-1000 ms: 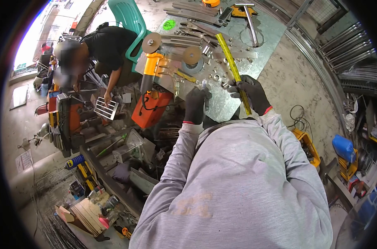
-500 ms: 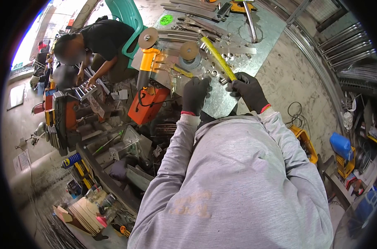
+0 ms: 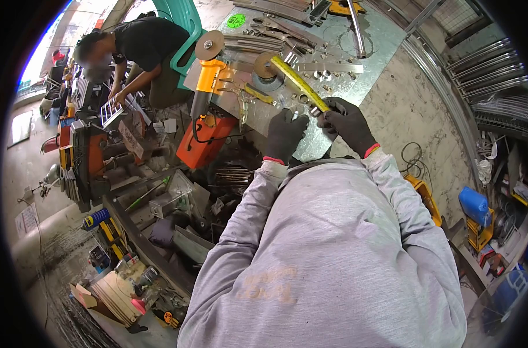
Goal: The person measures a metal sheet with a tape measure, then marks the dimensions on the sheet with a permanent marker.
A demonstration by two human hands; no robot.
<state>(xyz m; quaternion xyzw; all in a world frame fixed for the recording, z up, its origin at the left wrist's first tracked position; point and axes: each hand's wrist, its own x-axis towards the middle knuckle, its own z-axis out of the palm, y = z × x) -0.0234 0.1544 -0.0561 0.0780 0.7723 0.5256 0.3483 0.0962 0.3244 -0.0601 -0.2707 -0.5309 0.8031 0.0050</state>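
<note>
My right hand (image 3: 348, 123) now clamps the yellow tape (image 3: 296, 81) lower on the bench (image 3: 333, 43), pointing toward 11 o'clock, while my left hand (image 3: 284, 133) closes on a small metal ring (image 3: 294, 115).

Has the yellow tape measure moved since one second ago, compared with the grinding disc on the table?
Yes. The yellow tape measure, held by the right hand, swung left; its far end now lies over the grinding disc.
</note>
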